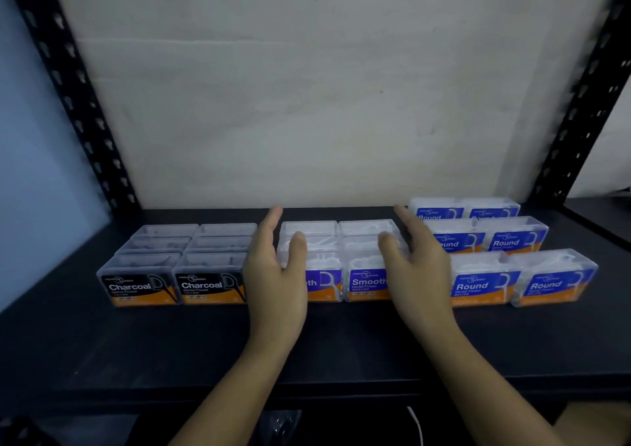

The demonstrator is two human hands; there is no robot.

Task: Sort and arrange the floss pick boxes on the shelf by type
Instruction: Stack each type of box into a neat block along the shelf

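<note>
Bracketing the front-facing Smooth boxes (367, 261), left hand (276, 268) and right hand (418, 268) hold nothing, fingers straight.

On the dark shelf (136, 343), black-labelled Charcoal boxes (176, 264) are grouped at left, blue Smooth boxes (362, 275) centrally, blue Round boxes (495, 251) at right.

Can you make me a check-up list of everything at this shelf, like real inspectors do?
Surface: flat black shelf board, matte.
Job's things: clear plastic floss pick boxes in three groups: black-label Charcoal boxes left, blue-label Smooth boxes middle, blue-label Round boxes right, rows staggered.
Clutter: nothing seen on the shelf.
Hands: left hand and right hand open, one at each side of the Smooth group.
Cables: thin white cable below the shelf.
Surroundings: white wall, black perforated metal uprights.
</note>
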